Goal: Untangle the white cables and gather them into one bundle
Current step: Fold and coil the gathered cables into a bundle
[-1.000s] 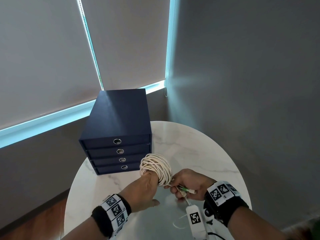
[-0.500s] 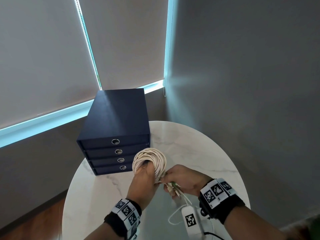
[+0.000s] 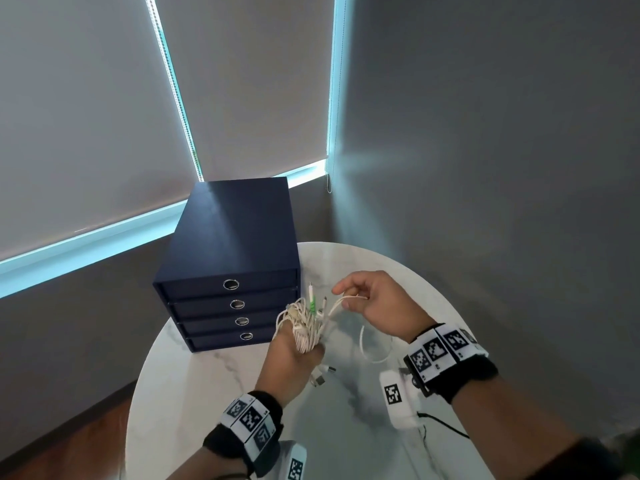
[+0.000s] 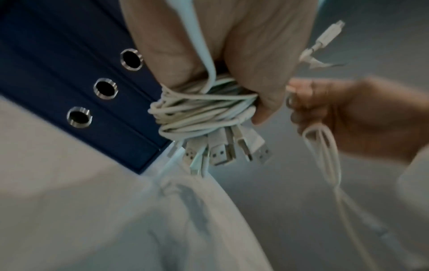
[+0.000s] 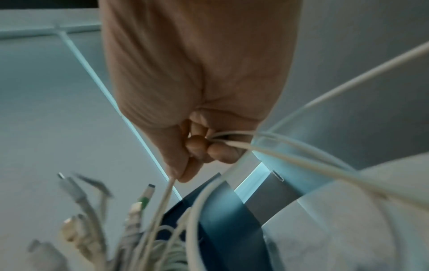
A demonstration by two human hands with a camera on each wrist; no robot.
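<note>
Left wrist view alone: USB plugs (image 4: 223, 152) under left hand (image 3: 294, 358) gripping bundle (image 3: 304, 327); right hand (image 3: 381, 306) pinching cable (image 3: 346, 301).

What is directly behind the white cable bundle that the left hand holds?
Behind the cable bundle, gripped by the left hand, stands the dark blue drawer box on the marble table. The bundle covers part of the lower drawer fronts.

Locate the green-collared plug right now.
Head view: the green-collared plug sticks up from the cable bundle gripped in the left hand, just right of the navy drawer unit, left of the right hand.
</note>
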